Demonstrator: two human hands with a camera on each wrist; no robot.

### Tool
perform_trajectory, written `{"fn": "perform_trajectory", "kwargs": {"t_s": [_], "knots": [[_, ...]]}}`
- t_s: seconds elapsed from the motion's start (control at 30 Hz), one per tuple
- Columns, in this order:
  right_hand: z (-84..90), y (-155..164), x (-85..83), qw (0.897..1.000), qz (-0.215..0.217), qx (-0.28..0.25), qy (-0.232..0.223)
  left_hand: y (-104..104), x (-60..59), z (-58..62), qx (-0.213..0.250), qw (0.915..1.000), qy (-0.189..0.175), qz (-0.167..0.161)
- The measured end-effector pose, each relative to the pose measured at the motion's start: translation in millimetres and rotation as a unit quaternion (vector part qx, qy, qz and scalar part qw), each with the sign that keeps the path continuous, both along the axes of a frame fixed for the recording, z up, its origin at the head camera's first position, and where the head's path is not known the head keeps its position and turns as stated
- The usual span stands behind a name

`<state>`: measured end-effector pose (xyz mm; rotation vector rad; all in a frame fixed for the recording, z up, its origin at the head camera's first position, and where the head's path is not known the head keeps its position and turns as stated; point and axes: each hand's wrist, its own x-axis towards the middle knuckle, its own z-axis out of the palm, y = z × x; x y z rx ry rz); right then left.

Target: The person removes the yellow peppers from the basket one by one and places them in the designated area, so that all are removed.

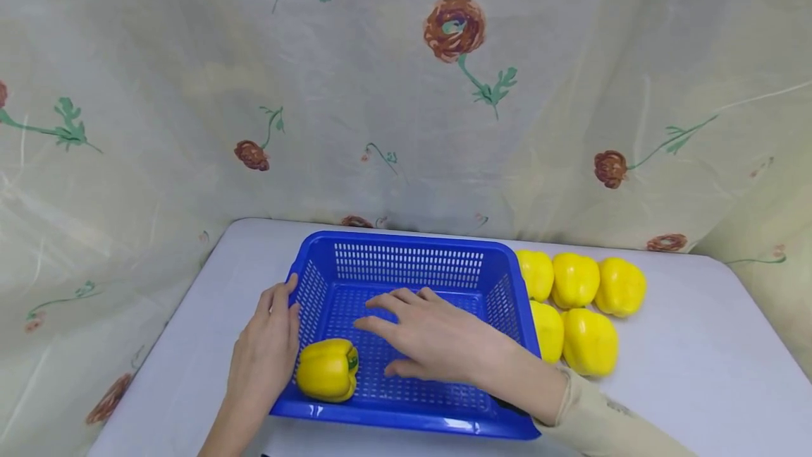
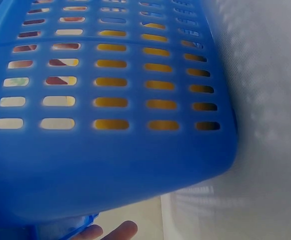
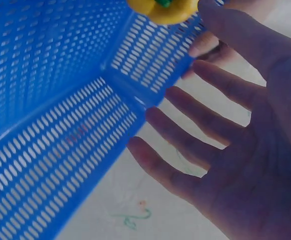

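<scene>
- Lying in the basket's near left corner, a yellow pepper (image 1: pixel 327 369) is resting on its side.
- Blue basket (image 1: pixel 412 242) is sitting near the table's (image 1: pixel 698 358) middle, towards the front edge.
- Left hand (image 1: pixel 265 351) is pressing flat against the basket's left wall, fingers straight, thumb at the rim.
- Right hand (image 1: pixel 431 333) is hovering over the basket floor, fingers spread and released, gripping nothing.
- Five more yellow peppers (image 1: pixel 574 279) are clustering just beside the basket's right wall.
</scene>
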<state>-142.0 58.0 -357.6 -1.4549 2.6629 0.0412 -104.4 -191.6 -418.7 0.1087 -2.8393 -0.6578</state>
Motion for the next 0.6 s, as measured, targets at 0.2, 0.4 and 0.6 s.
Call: {"fn": "perform_trajectory", "kwargs": {"t_s": [0.2, 0.4, 0.6], "knots": [[-7.9, -15, -2.2, 1.000, 0.022, 0.005, 0.014, 0, 0.2, -0.2, 0.001, 0.9999, 0.013, -0.006], [-11.6, -28, -0.5, 0.998, 0.046, 0.006, 0.032, 0, -0.1, 0.2, -0.003, 0.9998, 0.019, -0.010], [-20.7, -40, -1.6, 0.997, 0.058, 0.015, 0.043, 0, 0.9, 1.0, -0.001, 1.0000, 0.000, -0.005]]}}
